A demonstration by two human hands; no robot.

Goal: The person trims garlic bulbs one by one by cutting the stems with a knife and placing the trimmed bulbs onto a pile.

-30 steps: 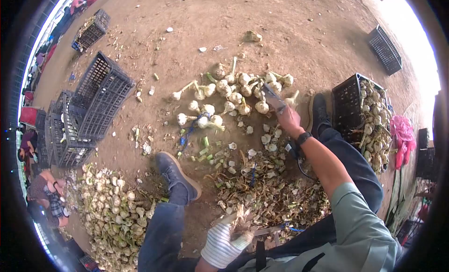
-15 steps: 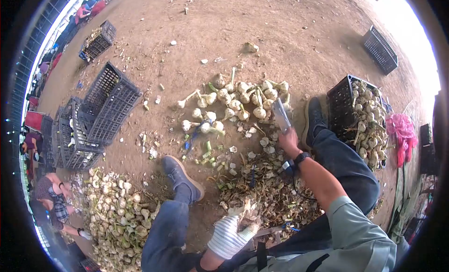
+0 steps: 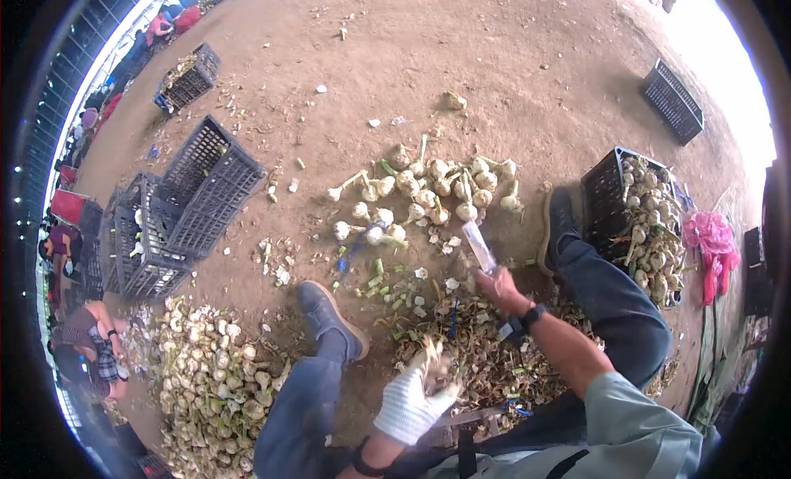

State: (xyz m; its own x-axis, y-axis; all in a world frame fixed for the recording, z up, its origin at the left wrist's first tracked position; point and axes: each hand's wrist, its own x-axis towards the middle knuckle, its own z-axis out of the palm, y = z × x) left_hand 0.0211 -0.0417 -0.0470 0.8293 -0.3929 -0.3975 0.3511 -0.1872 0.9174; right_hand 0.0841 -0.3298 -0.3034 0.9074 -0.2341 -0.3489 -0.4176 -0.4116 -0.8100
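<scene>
White glare is flooding the upper right beyond the brown dirt floor (image 3: 535,84). Fisheye distortion is bending the edges, and far-left detail is apparently blurring.

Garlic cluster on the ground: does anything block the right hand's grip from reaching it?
Nothing visible blocks it: the knife in the right hand's grip points toward the garlic cluster, with only dirt and scattered scraps between.

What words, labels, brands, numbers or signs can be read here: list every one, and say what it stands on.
No text can be read.
Knife: any marking is too blurred.
Wristband: any marking is too small.
Pink bag: no print can be made out.
Crates: no readable label.
</scene>
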